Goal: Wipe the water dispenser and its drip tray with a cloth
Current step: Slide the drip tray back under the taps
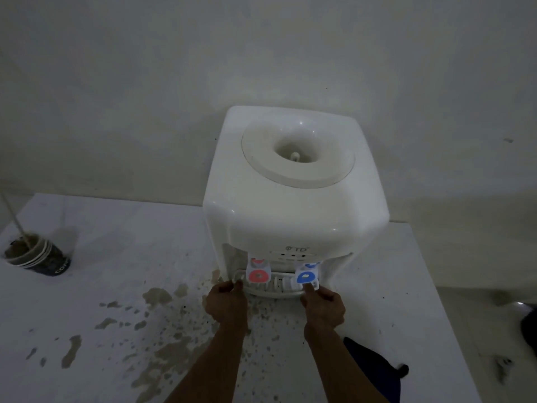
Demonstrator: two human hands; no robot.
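A white tabletop water dispenser (293, 205) stands against the wall, with no bottle in its round top socket. A red tap (258, 275) and a blue tap (305, 276) hang over the white drip tray (276, 290) at its base. My left hand (226, 303) grips the tray's left end and my right hand (322, 306) grips its right end, fingers curled on the rim. A dark blue cloth (374, 367) lies on the table at the lower right, apart from both hands.
The white table (116, 286) is stained with brown splashes in front of the dispenser. A stack of dark paper cups (37, 255) with brown liquid and a stick stands at the far left. The table's right edge runs close beside the dispenser.
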